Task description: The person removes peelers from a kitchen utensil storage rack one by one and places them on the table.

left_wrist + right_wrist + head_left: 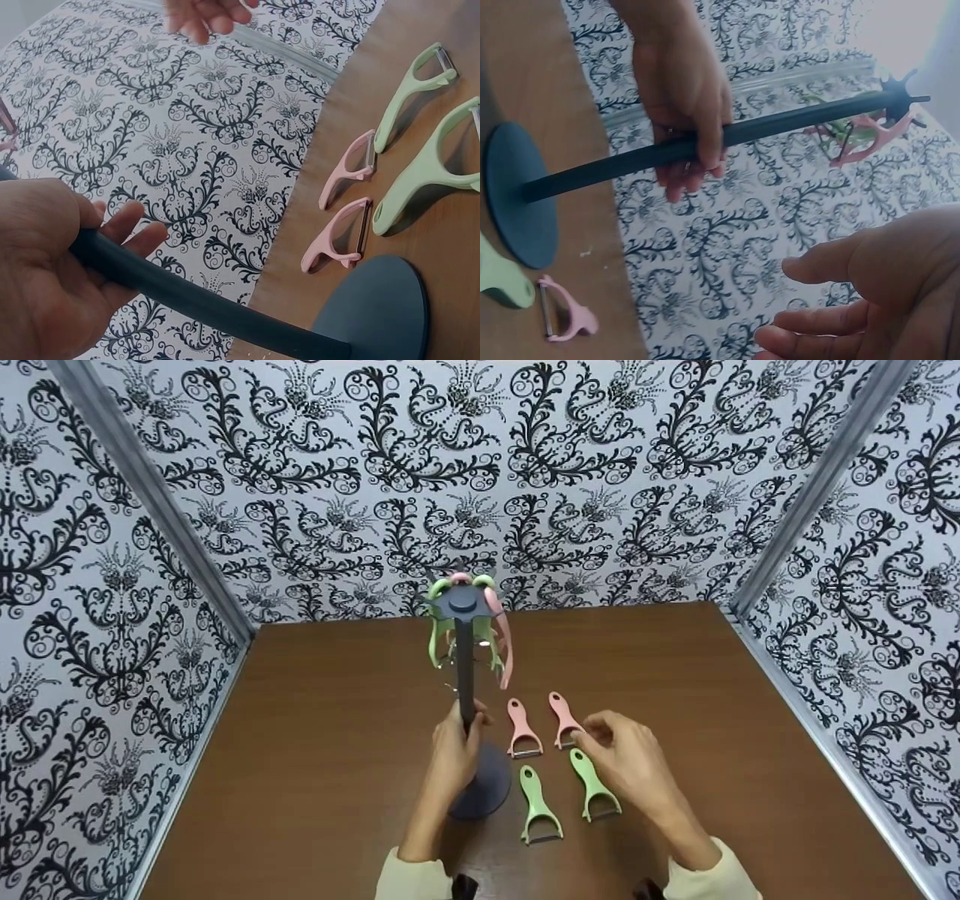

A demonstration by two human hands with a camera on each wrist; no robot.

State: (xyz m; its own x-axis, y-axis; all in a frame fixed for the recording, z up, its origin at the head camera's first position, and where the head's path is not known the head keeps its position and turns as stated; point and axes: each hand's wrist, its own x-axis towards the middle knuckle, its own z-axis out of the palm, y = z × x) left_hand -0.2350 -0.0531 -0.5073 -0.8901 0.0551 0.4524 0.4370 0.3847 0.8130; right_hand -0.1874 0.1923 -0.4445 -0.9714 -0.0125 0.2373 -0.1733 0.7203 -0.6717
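Observation:
A dark stand with a round base is gripped around its pole by my left hand. Pink and green peelers hang from the hooked top. My right hand is held over the table by the right pink peeler, thumb and fingers apart and nothing between them in the right wrist view. Another pink peeler lies to its left. Two green peelers, one left and one right, lie nearer the front.
The brown wooden table is bordered by walls in black-and-white patterned covering, with grey metal strips at the corners. The loose peelers lie to the right of the stand's base.

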